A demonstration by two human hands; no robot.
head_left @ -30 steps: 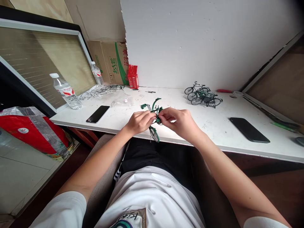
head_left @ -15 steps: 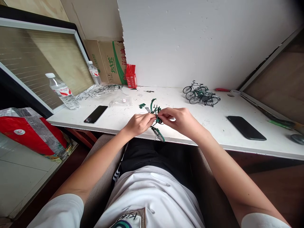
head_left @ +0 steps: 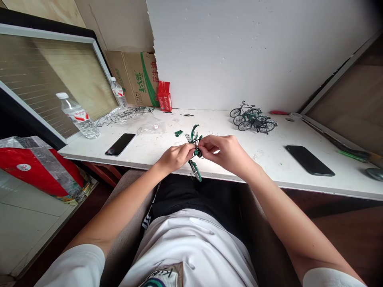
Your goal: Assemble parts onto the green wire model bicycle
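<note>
A small green model bicycle (head_left: 195, 170) is held between my two hands over the table's front edge. Its wheel points down toward my lap, and a curved green fender sticks up at the far end. My left hand (head_left: 176, 156) pinches the frame from the left. From the right, my right hand (head_left: 220, 149) closes thumb and fingers at the middle of the bicycle, beside a dark round part. Whether a separate small piece is in those right fingertips is hidden. Just beyond the bicycle lies a small green plastic part (head_left: 178, 133).
Several finished model bicycles (head_left: 253, 117) stand at the back right. Phones lie left (head_left: 120, 144) and right (head_left: 310, 160). Black sprues (head_left: 128, 115), a plastic bag (head_left: 152, 126), water bottles (head_left: 78, 116), a red box (head_left: 164, 96) and a carton (head_left: 134, 77) occupy the left side.
The lower wheel of the model bicycle has swung slightly left and down. Both hands keep their pinch at nearly the same place, the right fingers drawn a little closer together.
</note>
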